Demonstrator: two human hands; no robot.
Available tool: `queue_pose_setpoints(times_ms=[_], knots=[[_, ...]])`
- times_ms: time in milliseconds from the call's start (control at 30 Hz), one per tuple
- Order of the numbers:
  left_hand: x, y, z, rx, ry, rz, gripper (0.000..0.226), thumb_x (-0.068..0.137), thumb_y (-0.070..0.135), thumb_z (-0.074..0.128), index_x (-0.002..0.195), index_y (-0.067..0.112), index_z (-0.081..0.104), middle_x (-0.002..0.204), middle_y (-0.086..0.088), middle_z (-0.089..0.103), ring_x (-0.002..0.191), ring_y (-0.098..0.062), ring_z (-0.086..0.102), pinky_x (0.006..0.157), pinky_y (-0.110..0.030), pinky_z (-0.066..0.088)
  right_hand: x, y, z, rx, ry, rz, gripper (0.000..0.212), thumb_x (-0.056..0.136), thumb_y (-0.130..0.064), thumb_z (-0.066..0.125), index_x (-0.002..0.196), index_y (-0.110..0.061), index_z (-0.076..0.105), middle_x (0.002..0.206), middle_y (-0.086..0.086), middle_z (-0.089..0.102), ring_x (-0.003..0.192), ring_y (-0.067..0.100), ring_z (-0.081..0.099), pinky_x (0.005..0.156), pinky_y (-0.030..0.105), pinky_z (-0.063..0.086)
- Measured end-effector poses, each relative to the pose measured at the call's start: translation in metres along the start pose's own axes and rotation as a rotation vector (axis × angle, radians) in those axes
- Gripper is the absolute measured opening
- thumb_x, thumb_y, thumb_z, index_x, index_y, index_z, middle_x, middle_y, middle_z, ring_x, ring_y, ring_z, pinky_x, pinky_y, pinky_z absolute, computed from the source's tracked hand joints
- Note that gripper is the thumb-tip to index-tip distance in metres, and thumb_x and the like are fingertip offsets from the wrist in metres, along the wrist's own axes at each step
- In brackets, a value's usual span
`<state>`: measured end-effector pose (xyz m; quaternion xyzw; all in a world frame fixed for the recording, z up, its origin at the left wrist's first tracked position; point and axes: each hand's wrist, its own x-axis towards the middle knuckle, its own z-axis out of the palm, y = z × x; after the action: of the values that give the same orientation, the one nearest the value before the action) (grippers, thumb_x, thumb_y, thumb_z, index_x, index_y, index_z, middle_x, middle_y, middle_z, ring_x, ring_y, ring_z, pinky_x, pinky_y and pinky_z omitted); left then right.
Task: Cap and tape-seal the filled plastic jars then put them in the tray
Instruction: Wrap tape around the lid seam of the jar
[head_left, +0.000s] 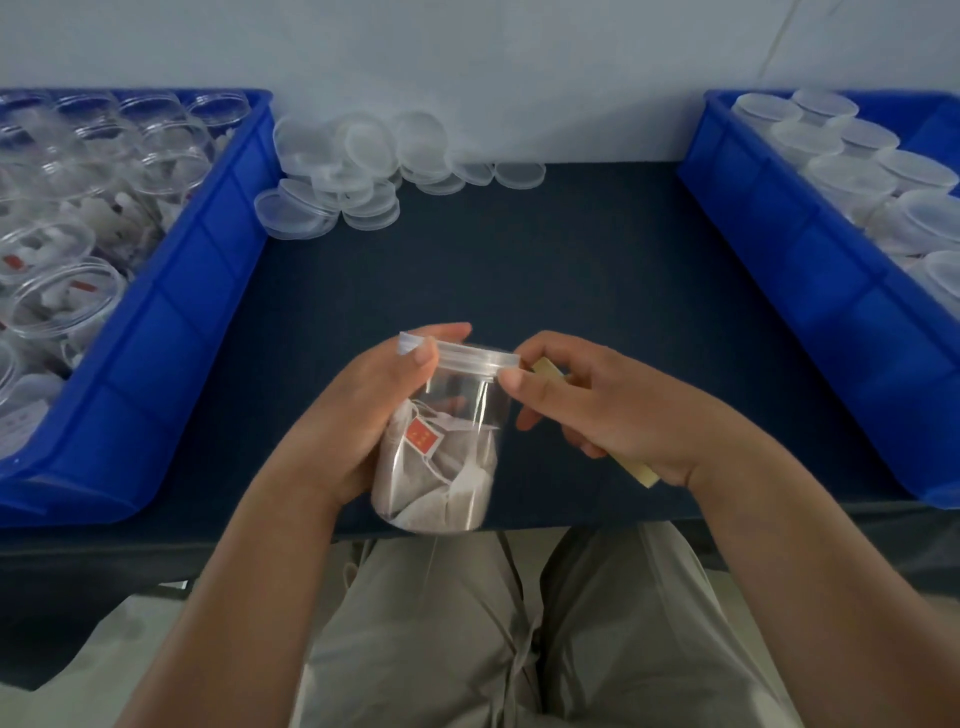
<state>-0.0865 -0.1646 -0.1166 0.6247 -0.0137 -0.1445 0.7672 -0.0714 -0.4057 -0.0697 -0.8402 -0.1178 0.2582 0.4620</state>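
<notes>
Over table edge (597, 501), left hand (358, 410) grips jar (441, 467), right hand (602, 410) clutches tape roll (640, 472)

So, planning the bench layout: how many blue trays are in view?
2. The left tray, far left, holds uncapped jars; the right tray, far right, holds capped jars. Both run out of frame.

left hand (358, 415), right hand (613, 410): bare | forearms (249, 561): bare | trousers (426, 634): light grey-beige, drawstring (521, 639) at waist
</notes>
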Motion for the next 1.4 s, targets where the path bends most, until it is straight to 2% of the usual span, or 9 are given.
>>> queue_pose_setpoints(times_ms=[100, 200, 333, 467, 600, 967, 1133, 1267, 1400], knots=[[-0.002, 0.000, -0.001, 0.147, 0.108, 0.035, 0.081, 0.073, 0.085, 0.076, 0.143, 0.047, 0.061, 0.140, 0.007, 0.070, 0.130, -0.019, 0.066, 0.106, -0.045, 0.053, 0.002, 0.002, 0.002, 0.045, 0.075, -0.024, 0.046, 0.085, -0.083, 0.057, 0.104, -0.041, 0.063, 0.102, -0.002, 0.077, 0.057, 0.004, 0.047, 0.060, 0.027, 0.045], [-0.002, -0.002, 0.017, 0.332, 0.200, 0.082, 0.103, 0.058, 0.095, 0.073, 0.149, 0.053, 0.048, 0.124, 0.028, 0.069, 0.111, -0.004, 0.073, 0.083, -0.029, 0.063, 0.005, 0.001, 0.006, 0.045, 0.113, -0.051, 0.046, 0.085, -0.082, 0.060, 0.101, -0.039, 0.062, 0.100, -0.004, 0.077, 0.055, 0.001, 0.050, 0.060, 0.029, 0.045], [0.004, 0.006, 0.023, 0.300, 0.313, 0.034, 0.094, 0.054, 0.082, 0.084, 0.137, 0.045, 0.060, 0.114, 0.014, 0.076, 0.099, -0.009, 0.078, 0.075, -0.030, 0.063, 0.003, -0.003, 0.003, -0.059, 0.010, -0.003, 0.054, 0.074, -0.093, 0.055, 0.110, -0.051, 0.057, 0.099, -0.005, 0.076, 0.057, 0.005, 0.059, 0.068, 0.034, 0.054], [0.000, 0.014, 0.011, 0.183, 0.267, -0.085, 0.095, 0.042, 0.083, 0.090, 0.119, 0.030, 0.074, 0.103, -0.002, 0.081, 0.088, -0.019, 0.080, 0.070, -0.033, 0.061, -0.004, -0.002, -0.024, -0.140, -0.132, -0.011, 0.042, 0.088, -0.078, 0.063, 0.126, -0.073, 0.046, 0.088, -0.010, 0.077, 0.057, 0.005, 0.060, 0.067, 0.027, 0.052], [-0.005, 0.013, 0.010, 0.016, 0.120, -0.120, 0.066, 0.050, 0.072, 0.095, 0.094, 0.025, 0.084, 0.092, -0.007, 0.077, 0.076, -0.019, 0.074, 0.065, -0.036, 0.061, -0.007, -0.001, -0.033, -0.245, -0.136, -0.057, 0.035, 0.093, -0.079, 0.047, 0.125, -0.067, 0.056, 0.082, -0.010, 0.071, 0.062, 0.000, 0.062, 0.067, 0.023, 0.050], [-0.002, 0.000, 0.003, -0.134, -0.003, -0.119, 0.085, 0.068, 0.068, 0.090, 0.132, 0.015, 0.075, 0.100, -0.007, 0.077, 0.083, -0.017, 0.076, 0.071, -0.033, 0.062, -0.004, 0.003, -0.021, -0.280, -0.090, -0.061, 0.028, 0.098, -0.075, 0.040, 0.116, -0.063, 0.059, 0.104, -0.023, 0.073, 0.068, 0.011, 0.074, 0.076, 0.030, 0.050], [-0.002, -0.007, 0.003, 0.162, 0.114, 0.018, 0.086, 0.078, 0.081, 0.073, 0.151, 0.041, 0.054, 0.137, 0.010, 0.070, 0.127, -0.016, 0.068, 0.102, -0.040, 0.056, -0.002, 0.003, -0.014, -0.350, 0.053, -0.053, 0.025, 0.100, -0.074, 0.038, 0.109, -0.061, 0.058, 0.094, -0.021, 0.073, 0.062, 0.005, 0.073, 0.077, 0.038, 0.056], [0.002, -0.009, 0.023, 0.391, 0.313, 0.027, 0.110, 0.042, 0.091, 0.085, 0.142, 0.060, 0.049, 0.129, 0.022, 0.066, 0.115, -0.002, 0.070, 0.090, -0.029, 0.061, 0.002, 0.003, -0.005, -0.372, 0.089, -0.063, 0.028, 0.100, -0.075, 0.038, 0.108, -0.058, 0.060, 0.091, -0.017, 0.072, 0.060, 0.006, 0.073, 0.076, 0.040, 0.058], [0.006, -0.004, 0.018, 0.238, 0.329, -0.046, 0.093, 0.049, 0.067, 0.092, 0.136, 0.049, 0.062, 0.125, 0.006, 0.074, 0.101, -0.014, 0.078, 0.081, -0.032, 0.063, 0.002, 0.001, -0.014, -0.412, -0.013, -0.092, 0.038, 0.090, -0.088, 0.038, 0.114, -0.065, 0.057, 0.094, -0.010, 0.074, 0.063, 0.007, 0.072, 0.077, 0.039, 0.060]])
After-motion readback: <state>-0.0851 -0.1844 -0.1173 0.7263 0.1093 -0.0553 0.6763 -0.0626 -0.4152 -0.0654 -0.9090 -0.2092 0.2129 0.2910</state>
